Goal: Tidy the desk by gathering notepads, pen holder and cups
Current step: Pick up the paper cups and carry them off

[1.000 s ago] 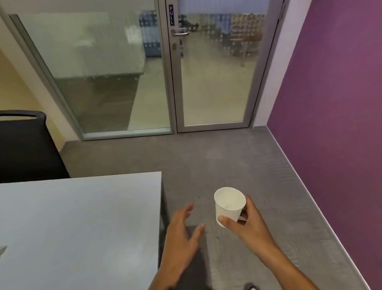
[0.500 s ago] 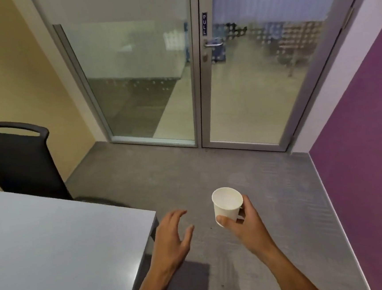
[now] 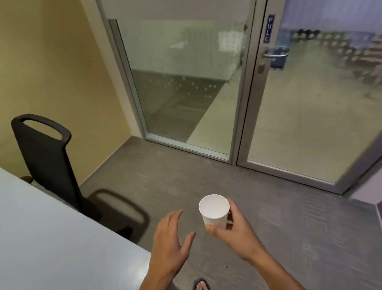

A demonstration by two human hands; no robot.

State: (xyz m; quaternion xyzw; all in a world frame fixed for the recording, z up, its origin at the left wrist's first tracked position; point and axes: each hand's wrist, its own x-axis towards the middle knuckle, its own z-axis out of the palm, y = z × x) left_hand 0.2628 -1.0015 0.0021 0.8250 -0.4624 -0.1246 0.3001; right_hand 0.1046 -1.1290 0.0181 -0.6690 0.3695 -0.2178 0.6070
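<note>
Head cam: a white paper cup point(image 3: 214, 212) is gripped upright by the right hand point(image 3: 235, 232) over the floor; left hand point(image 3: 169, 241) fingers are spread, empty, beside the counter point(image 3: 44, 250).

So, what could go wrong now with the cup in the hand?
The right hand pinches the white paper cup low on its wall, over the floor and not over the desk. A thin cup may slip or crumple and fall. The left hand is open and holds nothing, so it gives no support. The black chair stands close to the desk and may block the way.
</note>
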